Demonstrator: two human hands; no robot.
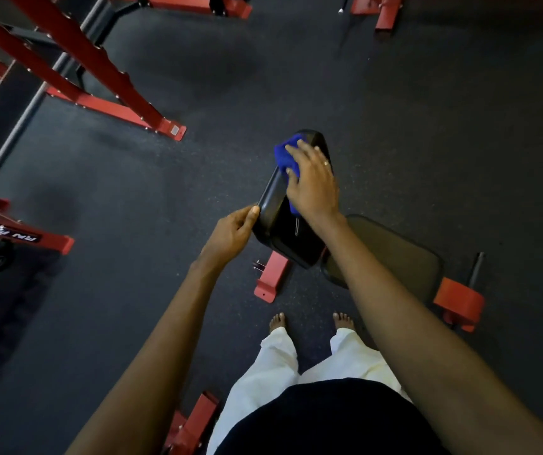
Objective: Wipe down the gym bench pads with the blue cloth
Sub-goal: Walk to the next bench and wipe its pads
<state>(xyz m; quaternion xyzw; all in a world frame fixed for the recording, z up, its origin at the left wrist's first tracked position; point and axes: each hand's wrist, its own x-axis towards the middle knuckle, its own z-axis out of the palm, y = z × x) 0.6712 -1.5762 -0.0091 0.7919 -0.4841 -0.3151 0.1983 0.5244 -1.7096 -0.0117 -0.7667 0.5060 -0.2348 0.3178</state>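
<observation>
We are pressing the blue cloth (284, 155) against the far end of the tilted back pad (271, 205) with our right hand (312, 187), fingers lying straight and flat over it; our left hand (230, 234) is gripping the pad's left edge, thumb on top, fingers curled; the seat pad (394, 257) is sitting just beside it; a red frame foot (271, 277) is showing below.

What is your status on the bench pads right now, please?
Right hand presses blue cloth flat on back pad. Left hand grips its edge. No cloth on seat pad. Nothing blocking.
</observation>
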